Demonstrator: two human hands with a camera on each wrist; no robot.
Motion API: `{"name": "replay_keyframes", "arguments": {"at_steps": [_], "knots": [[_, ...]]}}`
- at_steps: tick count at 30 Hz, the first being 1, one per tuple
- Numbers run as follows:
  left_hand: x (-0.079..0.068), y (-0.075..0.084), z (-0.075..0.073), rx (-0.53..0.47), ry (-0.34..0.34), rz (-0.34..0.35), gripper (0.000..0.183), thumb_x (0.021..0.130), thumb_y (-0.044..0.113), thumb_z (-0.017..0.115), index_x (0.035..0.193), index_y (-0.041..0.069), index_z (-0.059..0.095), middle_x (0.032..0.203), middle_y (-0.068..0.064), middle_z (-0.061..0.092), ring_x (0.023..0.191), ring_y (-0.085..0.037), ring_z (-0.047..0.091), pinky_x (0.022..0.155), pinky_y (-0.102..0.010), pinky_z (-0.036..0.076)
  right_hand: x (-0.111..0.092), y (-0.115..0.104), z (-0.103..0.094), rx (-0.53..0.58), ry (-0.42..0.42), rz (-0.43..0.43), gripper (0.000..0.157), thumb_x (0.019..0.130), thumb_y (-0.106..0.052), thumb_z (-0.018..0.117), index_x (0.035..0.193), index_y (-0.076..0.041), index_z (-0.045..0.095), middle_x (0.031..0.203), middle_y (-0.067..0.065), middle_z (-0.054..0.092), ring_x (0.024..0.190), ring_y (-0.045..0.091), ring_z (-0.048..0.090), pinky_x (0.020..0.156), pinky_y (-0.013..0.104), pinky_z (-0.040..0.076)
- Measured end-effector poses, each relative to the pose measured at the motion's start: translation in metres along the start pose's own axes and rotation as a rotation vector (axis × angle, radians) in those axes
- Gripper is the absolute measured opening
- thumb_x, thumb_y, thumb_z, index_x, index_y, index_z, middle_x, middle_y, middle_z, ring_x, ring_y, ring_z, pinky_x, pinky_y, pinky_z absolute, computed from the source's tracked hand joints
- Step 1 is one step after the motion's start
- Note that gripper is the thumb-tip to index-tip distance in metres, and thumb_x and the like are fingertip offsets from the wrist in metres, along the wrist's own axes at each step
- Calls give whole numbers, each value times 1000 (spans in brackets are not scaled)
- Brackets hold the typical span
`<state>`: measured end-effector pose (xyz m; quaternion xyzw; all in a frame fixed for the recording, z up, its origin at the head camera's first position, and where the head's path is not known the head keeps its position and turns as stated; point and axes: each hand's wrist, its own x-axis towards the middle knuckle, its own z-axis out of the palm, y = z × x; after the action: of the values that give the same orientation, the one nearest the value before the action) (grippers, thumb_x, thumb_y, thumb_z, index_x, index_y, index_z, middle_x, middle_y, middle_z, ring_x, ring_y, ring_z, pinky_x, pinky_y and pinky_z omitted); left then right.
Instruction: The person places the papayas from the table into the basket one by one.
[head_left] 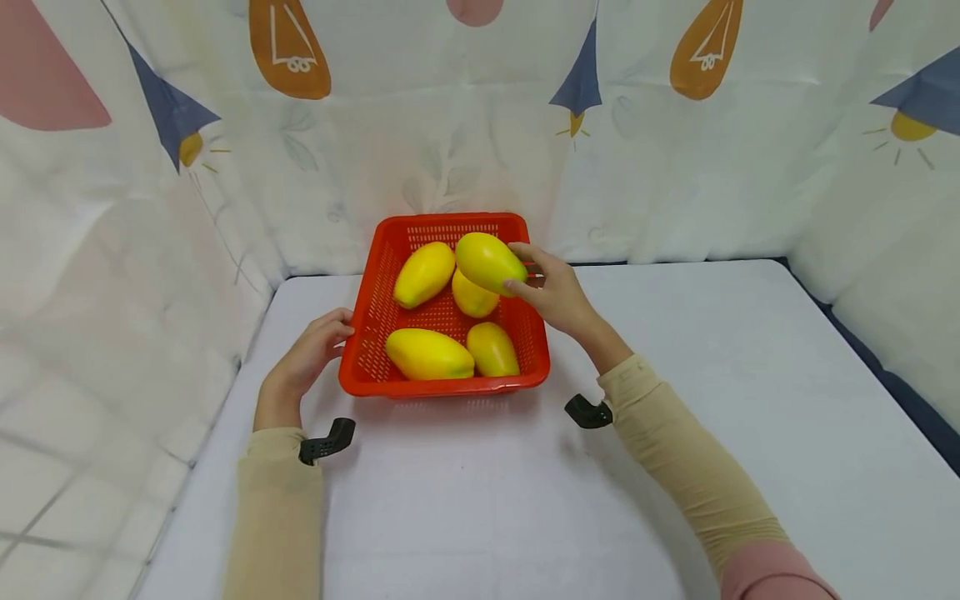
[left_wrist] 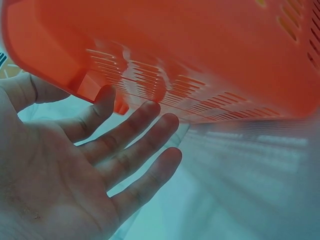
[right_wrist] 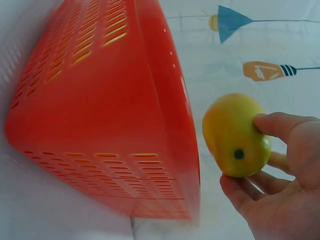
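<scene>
My right hand (head_left: pixel 553 287) holds a yellow papaya (head_left: pixel 486 260) over the right back part of a red plastic basket (head_left: pixel 442 389). In the right wrist view, the thumb and fingers grip this papaya (right_wrist: pixel 235 135) round its end, with a dark stem spot showing. Several more yellow papayas lie in the basket, one (head_left: pixel 429 354) at the front left and one (head_left: pixel 424 275) at the back left. My left hand (head_left: pixel 309 354) is at the basket's left rim. Its fingers (left_wrist: pixel 142 150) are spread and fairly straight beside the slotted outer wall (left_wrist: pixel 215 65); one digit's tip is hidden behind the rim.
The basket stands on a white-covered table (head_left: pixel 465 500) near its back edge. A patterned cloth curtain (head_left: pixel 450 125) hangs close behind it and along both sides. A black wrist mount (head_left: pixel 327 442) sticks out at the left wrist, another (head_left: pixel 588 412) at the right.
</scene>
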<state>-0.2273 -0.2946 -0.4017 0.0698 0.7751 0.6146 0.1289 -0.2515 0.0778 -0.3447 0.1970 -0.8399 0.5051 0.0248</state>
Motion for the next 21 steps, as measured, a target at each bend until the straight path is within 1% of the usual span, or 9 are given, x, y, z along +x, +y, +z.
{"name": "replay_keyframes", "arguments": {"at_steps": [6, 15, 18, 21], "knots": [[-3, 0, -2, -3, 7, 3, 23, 98, 15, 31, 98, 18, 54, 101, 9, 56, 111, -11, 49, 94, -34, 38, 4, -4, 4, -26, -45, 9, 55, 93, -21, 63, 143, -13, 43, 140, 9, 51, 115, 27, 58, 98, 39, 51], [-4, 1, -4, -4, 4, 21, 23, 98, 15, 32, 97, 18, 55, 100, 9, 56, 107, -10, 51, 91, -32, 40, 8, -7, 13, -71, -90, 6, 54, 92, -21, 65, 142, -12, 45, 138, 9, 52, 115, 26, 58, 99, 38, 50], [-3, 2, -3, -8, 7, 9, 23, 98, 15, 31, 98, 17, 54, 101, 8, 56, 110, -11, 49, 93, -34, 39, 10, -6, 15, -99, -98, 6, 55, 92, -22, 65, 142, -11, 45, 138, 9, 53, 116, 26, 57, 100, 38, 49], [-1, 2, -1, -16, 3, -6, 22, 98, 16, 32, 100, 15, 54, 104, 7, 55, 113, -13, 47, 95, -36, 37, 11, -4, 16, -115, -97, 35, 55, 92, -24, 66, 142, -13, 45, 136, 7, 54, 115, 24, 57, 99, 38, 50]]}}
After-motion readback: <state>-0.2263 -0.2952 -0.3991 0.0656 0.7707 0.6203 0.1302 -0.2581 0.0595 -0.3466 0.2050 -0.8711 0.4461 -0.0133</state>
